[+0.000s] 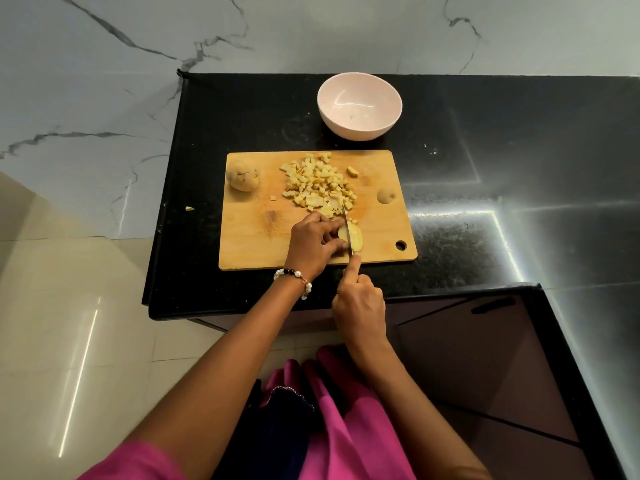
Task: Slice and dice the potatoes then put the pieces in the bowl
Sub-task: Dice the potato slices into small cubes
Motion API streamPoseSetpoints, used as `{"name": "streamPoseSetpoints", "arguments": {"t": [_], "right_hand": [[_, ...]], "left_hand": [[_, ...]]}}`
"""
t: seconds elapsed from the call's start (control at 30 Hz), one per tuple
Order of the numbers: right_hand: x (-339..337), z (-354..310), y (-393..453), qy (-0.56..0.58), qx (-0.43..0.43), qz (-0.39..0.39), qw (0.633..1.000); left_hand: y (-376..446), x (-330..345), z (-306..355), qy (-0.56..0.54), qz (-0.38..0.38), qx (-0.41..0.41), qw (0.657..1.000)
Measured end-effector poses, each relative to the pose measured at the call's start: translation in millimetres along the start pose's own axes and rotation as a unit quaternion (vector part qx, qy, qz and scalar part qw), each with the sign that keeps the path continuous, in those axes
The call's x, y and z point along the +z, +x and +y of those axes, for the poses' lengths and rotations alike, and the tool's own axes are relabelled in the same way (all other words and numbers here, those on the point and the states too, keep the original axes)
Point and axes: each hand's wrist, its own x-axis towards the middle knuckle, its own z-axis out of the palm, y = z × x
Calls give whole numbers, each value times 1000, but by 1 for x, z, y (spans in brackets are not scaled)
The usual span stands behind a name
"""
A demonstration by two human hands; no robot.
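A wooden cutting board (381,230) lies on the black counter. My left hand (313,242) holds a potato piece (356,239) near the board's front edge. My right hand (360,303) grips a knife (347,230), forefinger along its spine, with the blade standing in the potato piece. A heap of diced potato (320,185) covers the board's middle. One whole potato (243,174) sits at the board's far left corner and a small potato end (387,195) lies at the right. Behind the board stands an empty pale pink bowl (360,105).
One stray potato bit (189,208) lies on the black counter (467,209) left of the board, near the counter's left edge. A marble wall rises behind. Dark cabinet fronts (485,358) are below on the right, and pale floor tiles lie to the left.
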Motion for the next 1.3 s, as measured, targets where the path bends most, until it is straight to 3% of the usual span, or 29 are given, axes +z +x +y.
{"name": "streamPoseSetpoints", "arguments": {"t": [0.27, 0.43, 0.87, 1.3], "right_hand": [[-1, 21, -41, 31, -29, -23, 999], [-10, 16, -19, 80, -16, 18, 997], [-10, 6, -11, -20, -19, -6, 1000], [-8, 20, -38, 24, -25, -23, 999]], "left_hand": [[0, -1, 0, -4, -5, -11, 1000], [0, -3, 1, -4, -8, -10, 1000], [1, 0, 6, 2, 30, -49, 998], [0, 4, 12, -6, 38, -84, 996]]}}
